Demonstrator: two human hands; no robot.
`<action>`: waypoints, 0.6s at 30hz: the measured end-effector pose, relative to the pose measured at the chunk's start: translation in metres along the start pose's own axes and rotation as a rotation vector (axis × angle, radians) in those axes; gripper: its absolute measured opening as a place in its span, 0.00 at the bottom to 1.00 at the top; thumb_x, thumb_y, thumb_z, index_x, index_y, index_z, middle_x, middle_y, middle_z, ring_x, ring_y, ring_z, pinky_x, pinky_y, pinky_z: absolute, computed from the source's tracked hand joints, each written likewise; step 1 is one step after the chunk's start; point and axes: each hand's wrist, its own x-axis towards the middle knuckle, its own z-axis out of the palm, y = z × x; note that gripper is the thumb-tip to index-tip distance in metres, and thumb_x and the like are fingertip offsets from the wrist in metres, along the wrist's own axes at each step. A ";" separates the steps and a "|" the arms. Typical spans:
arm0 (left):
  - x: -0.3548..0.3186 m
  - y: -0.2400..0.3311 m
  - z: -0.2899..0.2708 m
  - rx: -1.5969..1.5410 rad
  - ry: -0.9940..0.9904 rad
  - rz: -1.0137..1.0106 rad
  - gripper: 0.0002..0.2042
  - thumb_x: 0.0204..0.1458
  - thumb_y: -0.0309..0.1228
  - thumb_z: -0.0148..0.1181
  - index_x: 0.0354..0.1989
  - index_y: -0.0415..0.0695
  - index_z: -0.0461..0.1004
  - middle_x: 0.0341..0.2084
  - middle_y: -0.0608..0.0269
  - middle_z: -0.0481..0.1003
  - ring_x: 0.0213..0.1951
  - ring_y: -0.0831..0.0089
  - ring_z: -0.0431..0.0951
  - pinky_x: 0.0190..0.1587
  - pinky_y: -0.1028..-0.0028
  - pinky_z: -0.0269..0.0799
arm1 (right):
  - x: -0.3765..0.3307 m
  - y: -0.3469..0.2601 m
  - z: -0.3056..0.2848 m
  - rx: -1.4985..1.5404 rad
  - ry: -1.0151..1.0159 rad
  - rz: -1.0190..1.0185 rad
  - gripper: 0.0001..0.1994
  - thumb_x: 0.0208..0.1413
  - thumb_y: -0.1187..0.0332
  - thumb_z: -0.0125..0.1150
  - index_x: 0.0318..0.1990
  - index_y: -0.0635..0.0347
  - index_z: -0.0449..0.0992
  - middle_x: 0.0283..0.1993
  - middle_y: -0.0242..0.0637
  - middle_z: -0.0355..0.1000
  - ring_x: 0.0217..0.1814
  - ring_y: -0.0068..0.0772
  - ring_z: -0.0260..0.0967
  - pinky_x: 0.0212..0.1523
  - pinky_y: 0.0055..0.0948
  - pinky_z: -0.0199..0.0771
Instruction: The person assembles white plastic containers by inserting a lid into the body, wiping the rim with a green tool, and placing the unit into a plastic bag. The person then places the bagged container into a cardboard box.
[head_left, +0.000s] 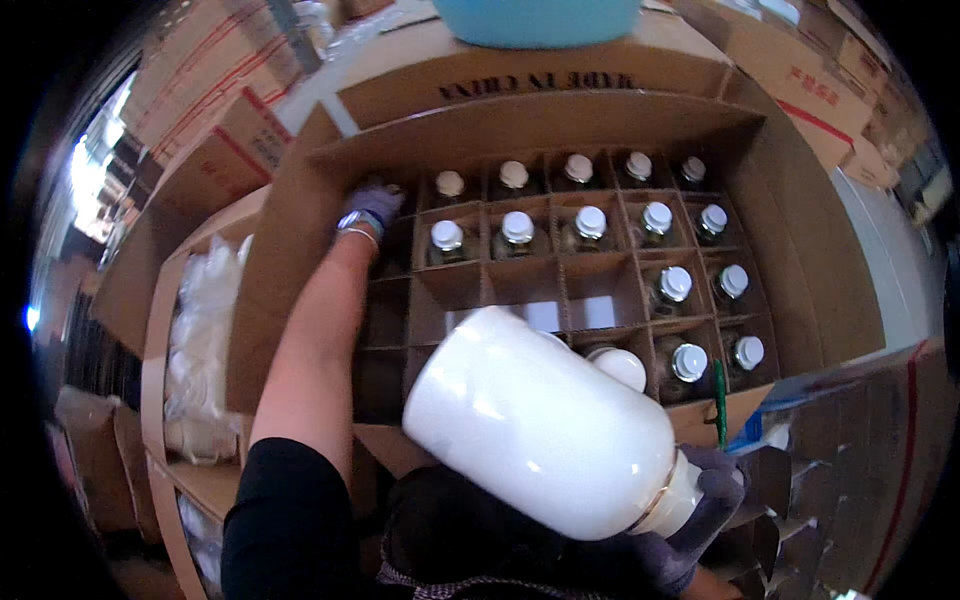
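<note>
Dark block lettering, upside down from here, runs along the far carton flap (690,72). Red characters and stripes mark a carton at left (225,160) and another at right (815,95); both too small and bent to read safely. The white bottle (545,425) is plain glossy white with a thin gold ring near its neck.

Right hand (708,500), grey glove, clamps the bottle's neck end. Bottle is tilted above the near side of the divided carton (550,118), base toward upper left, neck toward lower right. Left hand (376,203), also gloved, with bands at the wrist, reaches into the far-left corner of the carton; fingers in shadow, cannot tell if they are apart or gripping.

White-capped bottles (517,228) stand upright in the cells, two rows at the far side plus more along the right. The white bottle blocks the view of the near-middle cells; a white rounded top (622,368) peeks out behind it. Green strip (720,405) at the near-right edge. Blue tub (540,22) beyond the far flap. Open carton of plastic-wrapped items (200,335) at left.
</note>
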 end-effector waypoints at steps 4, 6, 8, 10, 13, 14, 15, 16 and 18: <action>0.039 0.066 -0.022 -0.085 -0.299 -0.076 0.25 0.52 0.54 0.60 0.53 0.51 0.80 0.59 0.56 0.75 0.57 0.50 0.75 0.61 0.58 0.70 | 0.028 -0.041 0.002 -0.166 0.097 -0.417 0.45 0.46 0.62 0.77 0.66 0.55 0.49 0.64 0.50 0.59 0.66 0.48 0.62 0.66 0.50 0.65; 0.033 0.050 -0.031 -0.196 -0.219 -0.178 0.26 0.48 0.53 0.64 0.52 0.51 0.80 0.56 0.52 0.76 0.55 0.49 0.76 0.59 0.57 0.72 | 0.029 -0.035 0.011 0.034 0.211 -0.342 0.39 0.42 0.60 0.77 0.57 0.55 0.56 0.56 0.51 0.61 0.56 0.45 0.66 0.57 0.44 0.68; 0.016 0.036 -0.048 -0.263 -0.090 -0.265 0.26 0.46 0.52 0.68 0.52 0.51 0.79 0.52 0.48 0.77 0.53 0.49 0.77 0.57 0.56 0.73 | 0.017 -0.033 0.015 0.152 0.259 -0.187 0.40 0.43 0.60 0.76 0.59 0.55 0.54 0.57 0.51 0.61 0.56 0.44 0.65 0.58 0.44 0.67; -0.013 0.029 -0.086 -0.291 0.102 -0.334 0.26 0.43 0.49 0.71 0.51 0.51 0.78 0.47 0.44 0.78 0.52 0.49 0.78 0.56 0.56 0.74 | 0.019 -0.038 0.020 0.274 0.288 -0.205 0.38 0.47 0.57 0.72 0.61 0.57 0.54 0.56 0.49 0.61 0.58 0.43 0.64 0.59 0.44 0.67; -0.117 0.052 -0.182 -0.450 0.596 -0.271 0.26 0.42 0.45 0.73 0.49 0.48 0.76 0.44 0.45 0.76 0.46 0.48 0.79 0.49 0.56 0.76 | 0.021 -0.034 0.021 0.289 0.332 -0.286 0.33 0.56 0.53 0.60 0.63 0.60 0.56 0.59 0.48 0.60 0.61 0.42 0.62 0.63 0.43 0.65; -0.156 0.060 -0.222 -0.540 0.690 -0.170 0.26 0.44 0.43 0.72 0.52 0.47 0.76 0.45 0.47 0.76 0.46 0.48 0.79 0.50 0.57 0.76 | 0.023 -0.028 0.019 0.267 0.359 -0.312 0.32 0.59 0.52 0.55 0.64 0.61 0.56 0.60 0.47 0.60 0.63 0.42 0.62 0.64 0.43 0.64; -0.190 0.061 -0.245 -0.536 0.835 -0.110 0.32 0.43 0.39 0.74 0.58 0.45 0.73 0.46 0.49 0.77 0.48 0.50 0.79 0.51 0.59 0.76 | 0.026 -0.013 0.019 0.282 0.379 -0.308 0.31 0.60 0.52 0.52 0.64 0.62 0.57 0.61 0.47 0.60 0.64 0.41 0.62 0.65 0.42 0.64; -0.221 0.066 -0.269 -0.607 0.897 -0.049 0.41 0.40 0.35 0.78 0.66 0.42 0.67 0.43 0.53 0.78 0.48 0.59 0.80 0.52 0.64 0.76 | 0.030 0.008 0.017 0.293 0.417 -0.297 0.30 0.61 0.52 0.48 0.65 0.62 0.58 0.62 0.46 0.61 0.65 0.41 0.62 0.66 0.41 0.64; -0.298 0.072 -0.320 -0.902 0.688 -0.104 0.54 0.38 0.29 0.78 0.76 0.47 0.50 0.40 0.60 0.77 0.43 0.72 0.80 0.43 0.71 0.78 | 0.027 0.000 0.013 0.477 0.415 -0.276 0.29 0.63 0.54 0.45 0.66 0.63 0.60 0.63 0.46 0.62 0.66 0.40 0.63 0.67 0.41 0.64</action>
